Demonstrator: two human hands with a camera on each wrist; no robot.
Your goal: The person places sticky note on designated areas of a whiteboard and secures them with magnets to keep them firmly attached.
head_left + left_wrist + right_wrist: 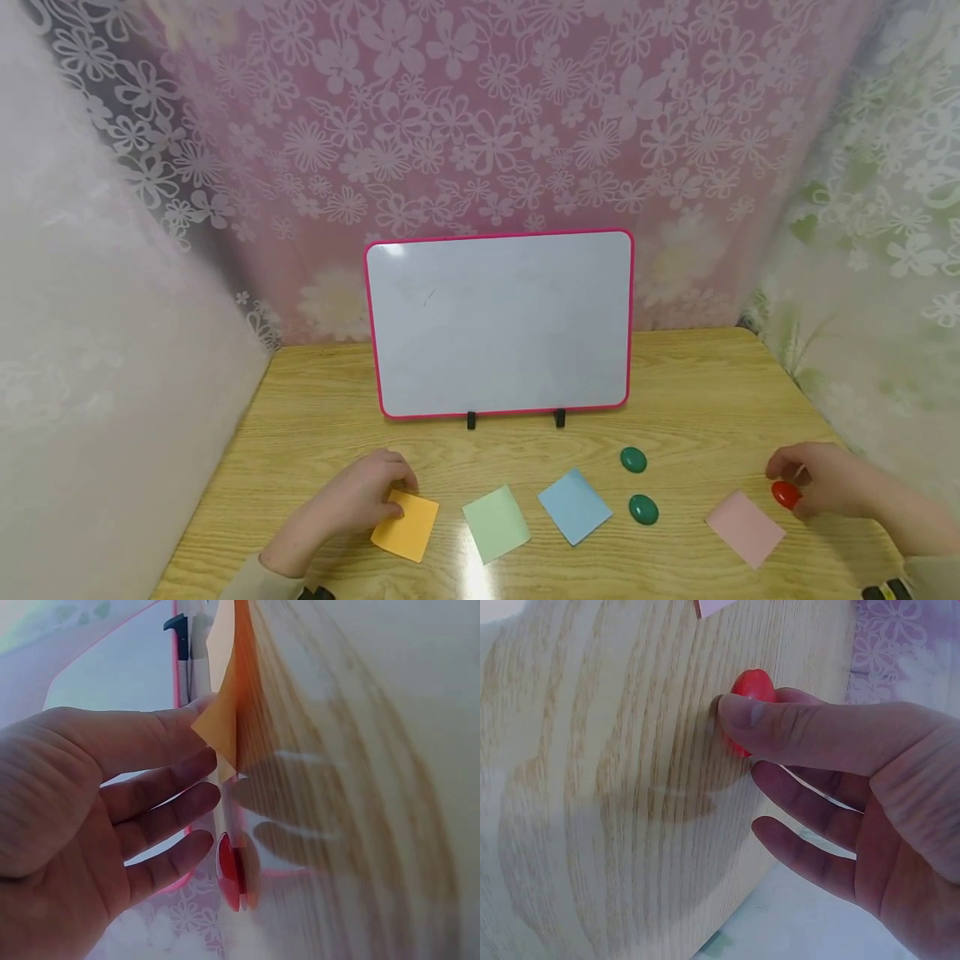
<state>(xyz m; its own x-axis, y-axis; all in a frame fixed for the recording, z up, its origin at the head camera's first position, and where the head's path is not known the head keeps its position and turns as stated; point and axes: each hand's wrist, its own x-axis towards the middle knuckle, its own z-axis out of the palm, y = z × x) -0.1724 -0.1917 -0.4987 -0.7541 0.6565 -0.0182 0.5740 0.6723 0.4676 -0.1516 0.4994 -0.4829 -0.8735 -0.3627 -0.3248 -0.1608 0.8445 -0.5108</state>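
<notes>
My left hand rests at the near left of the wooden table. Its straight fingers touch the far corner of an orange sticky note, and that corner curls up off the wood against the index fingertip. At the near right, my right hand pinches a red oval magnet. In the right wrist view the thumb lies across the magnet while the other fingers stay loose. A pink-framed whiteboard stands upright at the middle back.
Between the hands lie a green note, a blue note and a pink note. Two green magnets sit right of the blue note. Flowered curtains close off the back and both sides.
</notes>
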